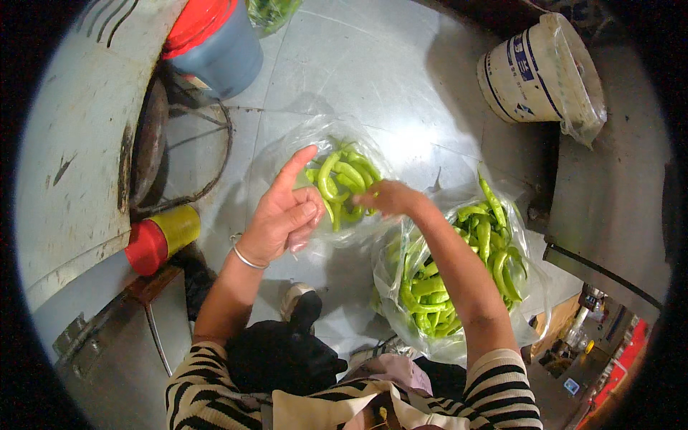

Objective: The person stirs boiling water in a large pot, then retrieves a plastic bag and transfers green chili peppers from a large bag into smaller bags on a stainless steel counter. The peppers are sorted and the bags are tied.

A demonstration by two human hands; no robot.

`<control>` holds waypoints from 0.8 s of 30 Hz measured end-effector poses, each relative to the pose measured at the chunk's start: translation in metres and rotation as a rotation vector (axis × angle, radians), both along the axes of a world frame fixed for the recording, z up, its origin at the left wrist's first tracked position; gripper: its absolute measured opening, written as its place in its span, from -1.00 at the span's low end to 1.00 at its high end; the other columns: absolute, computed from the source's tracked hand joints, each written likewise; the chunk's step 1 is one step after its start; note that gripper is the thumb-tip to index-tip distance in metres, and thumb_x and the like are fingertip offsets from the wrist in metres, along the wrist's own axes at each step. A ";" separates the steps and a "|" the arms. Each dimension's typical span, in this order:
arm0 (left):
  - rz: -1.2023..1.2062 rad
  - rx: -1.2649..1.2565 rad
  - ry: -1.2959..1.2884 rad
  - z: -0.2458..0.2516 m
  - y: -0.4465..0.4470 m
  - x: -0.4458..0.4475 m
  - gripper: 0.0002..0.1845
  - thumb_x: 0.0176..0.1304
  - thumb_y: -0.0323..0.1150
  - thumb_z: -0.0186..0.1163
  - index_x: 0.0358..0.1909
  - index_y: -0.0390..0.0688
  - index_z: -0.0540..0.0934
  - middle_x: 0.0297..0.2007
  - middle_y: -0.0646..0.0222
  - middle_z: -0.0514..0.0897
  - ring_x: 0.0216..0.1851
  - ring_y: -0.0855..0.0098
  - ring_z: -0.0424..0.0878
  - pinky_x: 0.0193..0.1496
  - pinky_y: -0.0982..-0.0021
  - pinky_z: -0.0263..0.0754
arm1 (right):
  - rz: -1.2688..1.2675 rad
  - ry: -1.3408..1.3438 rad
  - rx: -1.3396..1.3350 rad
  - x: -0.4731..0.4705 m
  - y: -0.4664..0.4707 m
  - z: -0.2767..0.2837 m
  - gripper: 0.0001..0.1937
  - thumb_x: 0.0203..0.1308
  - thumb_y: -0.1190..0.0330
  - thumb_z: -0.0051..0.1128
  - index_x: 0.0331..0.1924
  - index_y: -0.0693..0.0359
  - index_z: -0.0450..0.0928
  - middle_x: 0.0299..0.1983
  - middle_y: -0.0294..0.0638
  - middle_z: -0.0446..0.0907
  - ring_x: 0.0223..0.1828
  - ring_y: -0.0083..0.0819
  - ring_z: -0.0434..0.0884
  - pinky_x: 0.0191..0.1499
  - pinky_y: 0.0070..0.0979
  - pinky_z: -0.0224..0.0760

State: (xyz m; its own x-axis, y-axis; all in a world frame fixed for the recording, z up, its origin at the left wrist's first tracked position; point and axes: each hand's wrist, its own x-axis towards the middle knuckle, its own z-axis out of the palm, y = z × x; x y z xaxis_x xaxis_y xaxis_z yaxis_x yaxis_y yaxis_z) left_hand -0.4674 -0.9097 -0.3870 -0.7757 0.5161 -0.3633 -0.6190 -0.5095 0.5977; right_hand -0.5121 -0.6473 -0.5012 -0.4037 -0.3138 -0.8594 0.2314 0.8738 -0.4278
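Green peppers point(344, 174) lie in a clear plastic bag point(317, 126) spread open on the floor in front of me. My left hand point(287, 217) is at this bag's near left side, index finger stretched out and the other fingers curled. Whether those curled fingers pinch anything is hidden. Blurred, my right hand point(386, 198) reaches over the right side of the same peppers; I cannot tell if it holds one. Under and beside my right forearm stands a larger clear bag point(387, 274), filled with more green peppers point(430, 293).
A grey bucket with a red lid point(220, 59) stands at the upper left, near a round metal stand point(228, 129). Stacked red and yellow containers point(164, 236) are at left. A white bucket point(529, 75) with plastic over its rim is at upper right. Another bag of greens point(273, 13) lies at the top.
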 end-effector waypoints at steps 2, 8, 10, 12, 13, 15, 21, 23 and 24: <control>0.007 -0.029 0.036 0.008 -0.002 0.002 -0.16 0.21 -0.45 0.18 0.44 0.07 -0.07 -0.44 0.35 0.48 -0.60 0.66 0.36 -0.69 0.67 0.18 | 0.062 0.308 0.132 -0.018 0.010 -0.007 -0.33 0.20 -0.15 -0.10 -0.08 0.41 0.57 -0.08 0.20 0.58 0.00 0.04 0.56 0.11 -0.20 0.37; 0.072 -0.238 0.155 0.032 -0.009 0.009 -0.16 0.09 -0.50 0.23 0.40 -0.11 0.03 -0.49 0.43 0.50 -0.62 0.71 0.34 -0.69 0.70 0.10 | -0.754 0.684 0.230 -0.055 0.072 0.033 -0.10 0.16 -0.08 0.05 0.34 0.47 -0.05 0.23 0.23 0.27 0.11 0.00 0.49 -0.28 -0.37 0.61; 0.043 -0.288 0.105 0.034 -0.007 0.008 -0.17 0.06 -0.51 0.24 0.38 -0.16 0.07 -0.50 0.46 0.49 -0.65 0.73 0.32 -0.71 0.70 0.10 | -0.813 0.676 0.225 -0.049 0.098 0.063 -0.20 0.16 -0.03 0.06 0.31 0.39 0.08 0.01 0.10 0.50 -0.09 -0.15 0.62 -0.47 -0.47 0.59; 0.015 -0.297 0.047 0.029 0.002 0.008 -0.25 0.03 -0.51 0.25 0.31 -0.27 0.21 -0.53 0.52 0.47 -0.70 0.76 0.27 -0.74 0.69 0.14 | -0.818 0.663 0.260 -0.034 0.118 0.093 -0.32 0.15 0.01 0.11 0.23 0.33 0.26 -0.15 0.03 0.59 -0.22 -0.22 0.65 -0.40 -0.43 0.58; -0.049 -0.303 0.021 0.026 0.009 0.009 -0.29 0.03 -0.50 0.25 0.28 -0.29 0.24 -0.53 0.53 0.46 -0.70 0.76 0.27 -0.74 0.69 0.16 | -0.826 0.686 0.245 -0.023 0.125 0.107 -0.37 0.14 0.04 0.13 0.17 0.32 0.34 -0.21 0.01 0.60 -0.27 -0.25 0.66 -0.36 -0.43 0.57; -0.159 -0.330 -0.025 0.019 0.021 0.011 -0.36 0.04 -0.48 0.25 0.23 -0.32 0.32 -0.54 0.55 0.45 -0.71 0.76 0.26 -0.74 0.68 0.20 | -0.756 0.720 0.161 -0.002 0.139 0.139 -0.43 0.14 0.08 0.17 0.11 0.33 0.42 -0.22 -0.05 0.60 -0.25 -0.33 0.63 -0.28 -0.45 0.55; -0.233 -0.123 -0.138 0.007 0.055 0.007 -0.76 0.22 -0.41 0.16 -0.10 -0.27 0.46 -0.53 0.50 0.45 -0.67 0.65 0.32 -0.66 0.53 0.37 | -0.413 0.346 0.085 0.102 0.169 0.179 -0.41 0.08 0.09 0.27 0.08 0.38 0.44 -0.03 -0.05 0.56 -0.04 -0.29 0.57 0.02 -0.41 0.43; -0.223 -0.045 -0.134 0.008 0.067 0.006 -0.83 0.25 -0.41 0.14 -0.17 -0.24 0.46 -0.51 0.46 0.46 -0.64 0.63 0.35 -0.62 0.50 0.41 | -0.342 0.538 0.340 0.126 0.178 0.152 -0.18 -0.03 0.02 0.35 0.21 0.39 0.26 0.07 0.17 0.46 0.09 -0.07 0.50 0.15 -0.27 0.34; -0.224 -0.043 -0.110 0.008 0.074 0.008 -0.85 0.26 -0.41 0.13 -0.19 -0.23 0.45 -0.49 0.45 0.46 -0.62 0.62 0.36 -0.59 0.49 0.42 | -0.343 0.593 0.441 0.130 0.186 0.136 -0.12 -0.06 0.00 0.37 0.25 0.38 0.20 0.10 0.22 0.42 0.13 -0.03 0.47 0.17 -0.24 0.33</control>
State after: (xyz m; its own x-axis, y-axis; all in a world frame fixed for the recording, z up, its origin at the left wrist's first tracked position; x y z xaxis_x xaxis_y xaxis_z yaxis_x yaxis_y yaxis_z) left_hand -0.4595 -0.8356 -0.3785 -0.5985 0.6527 -0.4644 -0.7759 -0.3280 0.5389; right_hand -0.3817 -0.4613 -0.3655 -0.8429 0.2273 -0.4878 0.3597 0.9121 -0.1965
